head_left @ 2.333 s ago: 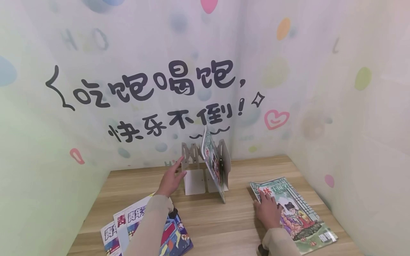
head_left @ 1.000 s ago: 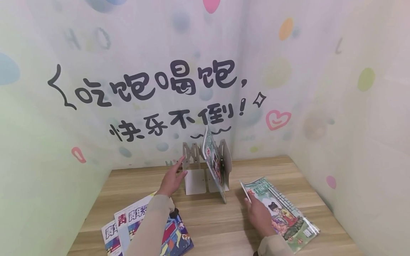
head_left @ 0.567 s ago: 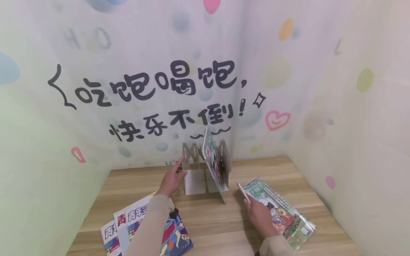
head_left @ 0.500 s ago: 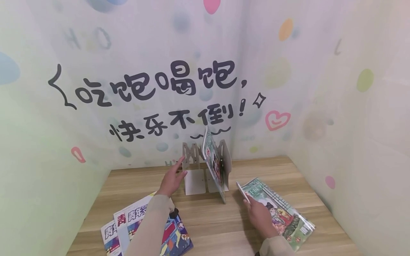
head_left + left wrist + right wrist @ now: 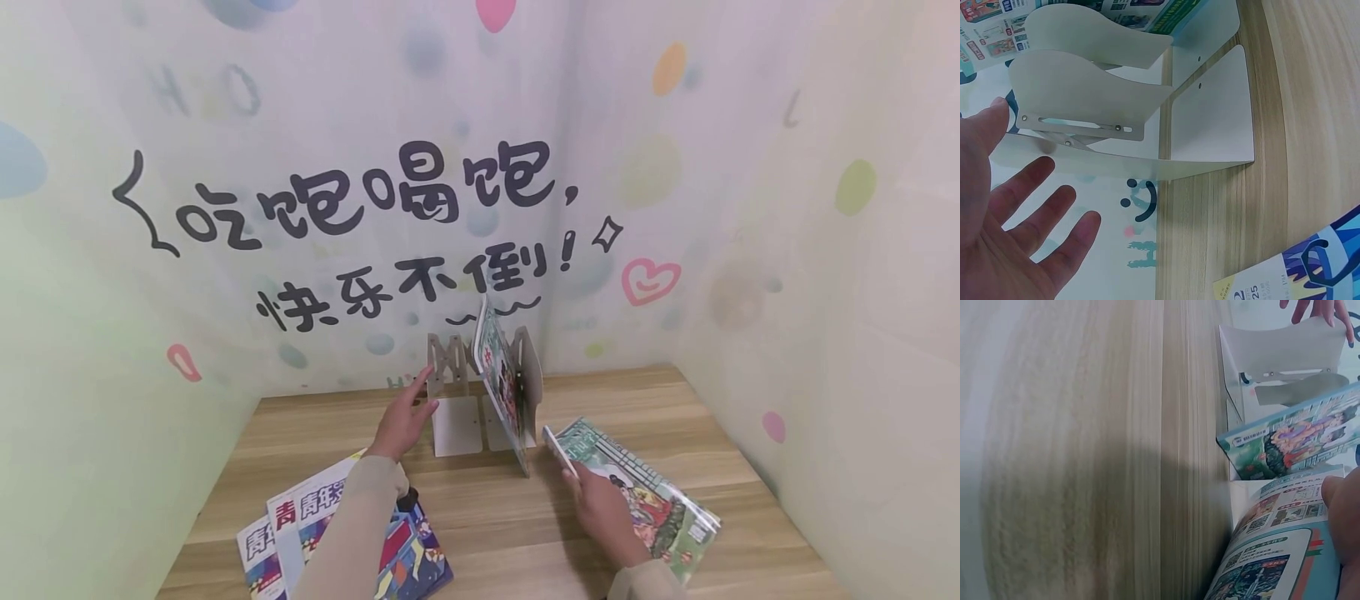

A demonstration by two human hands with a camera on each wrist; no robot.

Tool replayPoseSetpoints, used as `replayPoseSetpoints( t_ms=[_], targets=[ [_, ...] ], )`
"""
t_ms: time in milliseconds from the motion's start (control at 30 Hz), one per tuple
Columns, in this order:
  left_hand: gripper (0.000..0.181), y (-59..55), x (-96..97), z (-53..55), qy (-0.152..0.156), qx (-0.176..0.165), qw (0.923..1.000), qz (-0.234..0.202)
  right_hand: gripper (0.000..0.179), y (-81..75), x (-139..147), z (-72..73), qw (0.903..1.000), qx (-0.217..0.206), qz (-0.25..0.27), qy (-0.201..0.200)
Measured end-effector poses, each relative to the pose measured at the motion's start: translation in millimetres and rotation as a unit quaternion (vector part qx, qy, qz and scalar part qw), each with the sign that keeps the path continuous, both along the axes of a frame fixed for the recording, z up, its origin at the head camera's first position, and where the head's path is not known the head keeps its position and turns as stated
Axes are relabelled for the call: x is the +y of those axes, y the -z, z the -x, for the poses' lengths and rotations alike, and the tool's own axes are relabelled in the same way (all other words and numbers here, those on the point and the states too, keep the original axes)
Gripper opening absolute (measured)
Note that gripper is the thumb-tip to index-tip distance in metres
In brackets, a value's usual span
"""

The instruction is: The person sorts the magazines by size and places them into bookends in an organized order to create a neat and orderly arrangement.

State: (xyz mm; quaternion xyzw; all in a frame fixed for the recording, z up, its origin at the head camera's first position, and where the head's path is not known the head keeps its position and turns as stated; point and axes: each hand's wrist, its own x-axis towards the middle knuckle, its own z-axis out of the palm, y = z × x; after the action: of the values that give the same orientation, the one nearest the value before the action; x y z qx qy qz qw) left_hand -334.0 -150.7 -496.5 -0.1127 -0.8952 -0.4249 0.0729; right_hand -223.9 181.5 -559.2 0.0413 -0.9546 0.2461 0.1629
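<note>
A light grey metal expandable book rack (image 5: 456, 427) stands at the back of the table. One magazine (image 5: 498, 367) leans upright inside it, by the right-hand panel. My left hand (image 5: 400, 427) is at the rack's left side, fingers extended and spread; in the left wrist view, this hand (image 5: 1029, 219) shows right by the outer panel (image 5: 1091, 153). Toward the right of the table, my right hand (image 5: 606, 510) grips the left edge of a second magazine (image 5: 667, 500), illustrated cover up and tilted. The right wrist view shows its printed back (image 5: 1266, 550), with my thumb against it.
Several purple and blue magazines (image 5: 416, 554) lie fanned at the front left, partly under my left forearm. The wood-grain table (image 5: 502, 533) meets a printed curtain wall (image 5: 360, 100) behind the rack and on both sides.
My right hand, earlier resting on the flat magazine's cover, now grips its edge. The magazine has slid left toward the rack and tilted up. My left hand stays at the rack.
</note>
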Motion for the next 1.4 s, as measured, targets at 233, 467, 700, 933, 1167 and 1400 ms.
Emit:
replayPoseSetpoints(
  t_ms=[233, 467, 700, 933, 1167, 1400],
  targets=[
    [0.062, -0.7, 1.4, 0.1, -0.002, 0.002, 1.0, 0.001, 0.03, -1.4, -4.2, -1.6, 0.9999, 0.01, -0.008, 0.003],
    [0.061, -0.1, 1.6, 0.2, -0.007, -0.005, 1.0, 0.002, 0.023, -7.6, -7.6, -2.3, 0.9998, 0.019, 0.0, 0.0],
    [0.062, 0.7, 1.5, -0.1, -0.003, -0.004, 1.0, 0.001, 0.023, -11.6, -12.1, -5.7, 0.9996, 0.026, 0.003, 0.009],
    [0.062, -0.2, 2.2, 0.3, 0.002, 0.003, 1.0, -0.001, 0.023, -16.7, -16.8, -8.6, 0.999, 0.042, 0.006, 0.012],
    [0.061, -1.9, 1.9, -0.2, 0.0, 0.002, 1.0, 0.003, 0.026, -17.8, -19.7, -10.4, 0.9987, 0.048, 0.019, 0.006],
    [0.062, -1.2, 0.8, -0.6, 0.002, 0.0, 1.0, 0.003, 0.027, -18.6, -20.8, -10.1, 0.9988, 0.038, 0.03, 0.006]
  ],
)
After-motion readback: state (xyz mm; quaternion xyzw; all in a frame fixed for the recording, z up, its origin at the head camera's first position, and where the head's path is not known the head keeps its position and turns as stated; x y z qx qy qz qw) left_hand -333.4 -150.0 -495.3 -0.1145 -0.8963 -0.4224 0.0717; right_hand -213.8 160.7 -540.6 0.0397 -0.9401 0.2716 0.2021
